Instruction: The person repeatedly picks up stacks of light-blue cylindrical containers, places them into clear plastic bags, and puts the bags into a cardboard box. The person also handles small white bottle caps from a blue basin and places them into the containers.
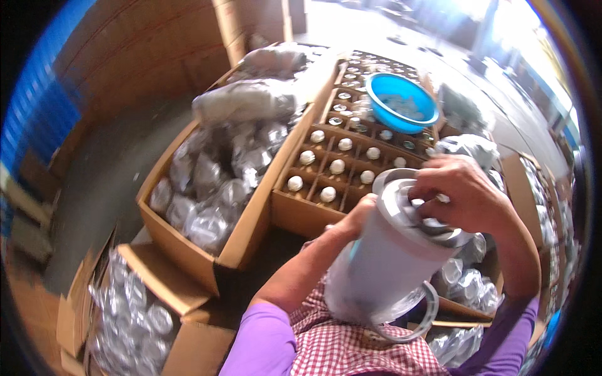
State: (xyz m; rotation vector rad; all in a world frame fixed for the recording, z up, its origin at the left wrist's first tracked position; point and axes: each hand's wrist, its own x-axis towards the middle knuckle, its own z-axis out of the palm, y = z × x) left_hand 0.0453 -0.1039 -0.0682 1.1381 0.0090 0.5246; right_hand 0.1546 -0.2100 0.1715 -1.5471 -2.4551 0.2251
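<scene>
Grey-white container tilted against the checked apron, mouth up and away from the wearer, ring handle low on its near side. For working at the mouth, my judgement: brace the body against the apron, let the left hand steady the wall, and have the right hand move lightly inside the rim, without knocking it. Left hand sits at the container's far left side; its fingers pass mostly out of sight, so how far they close, or how firmly they grip, cannot be told. Right hand arches over the mouth, fingers bent and partly closed, dipping at the rim; a small pale spot shows by the fingertips, too blurred to say whether anything is held. Beyond the container: a divided carton of white-topped bottles, a blue basin farther back. Left of it: a long carton of clear, shiny pieces.
</scene>
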